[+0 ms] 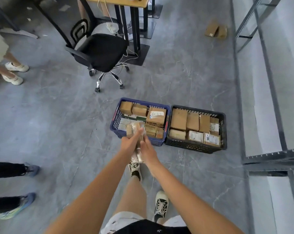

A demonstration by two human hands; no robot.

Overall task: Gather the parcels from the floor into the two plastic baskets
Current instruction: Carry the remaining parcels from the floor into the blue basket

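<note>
Two plastic baskets stand side by side on the grey floor: a blue basket on the left and a black basket on the right, both packed with several brown cardboard parcels. My left hand and my right hand press together on a thin stack of tape-wrapped parcels, held between them above the blue basket's near edge. Two more cardboard parcels lie on the floor far back at the right.
A black office chair stands behind the baskets, beside a desk with black legs and loose cables. Metal shelving runs along the right. Other people's legs and shoes are at the left. My own feet are below.
</note>
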